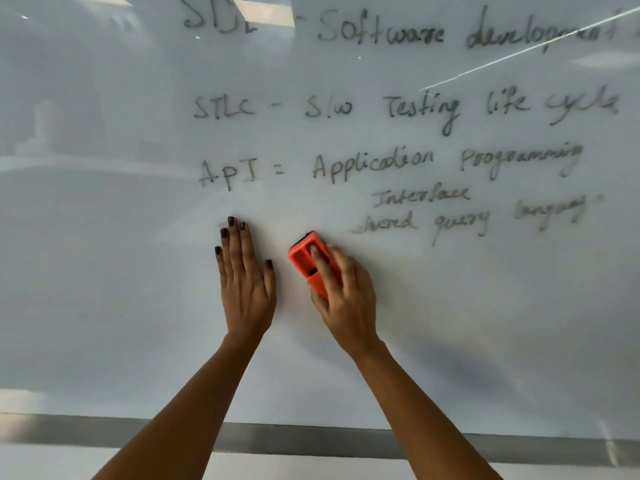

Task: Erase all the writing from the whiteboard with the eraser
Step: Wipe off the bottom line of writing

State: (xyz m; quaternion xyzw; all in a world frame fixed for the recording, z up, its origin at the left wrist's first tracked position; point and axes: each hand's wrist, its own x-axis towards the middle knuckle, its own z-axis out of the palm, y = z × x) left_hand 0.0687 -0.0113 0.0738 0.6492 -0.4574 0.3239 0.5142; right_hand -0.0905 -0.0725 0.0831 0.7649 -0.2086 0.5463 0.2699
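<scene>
The whiteboard (104,271) fills the view and carries several lines of black handwriting (381,161) across its upper middle and right. My right hand (346,296) grips an orange eraser (304,258) and presses it flat on the board, just below and left of the lowest line, whose first word is smeared. My left hand (244,278) lies flat on the board beside it, fingers spread upward, holding nothing. The patch of board around both hands is bare of writing.
A grey metal frame strip (311,441) runs along the board's bottom edge. Reflections of ceiling lights (263,12) and a room show on the glossy surface at top and left.
</scene>
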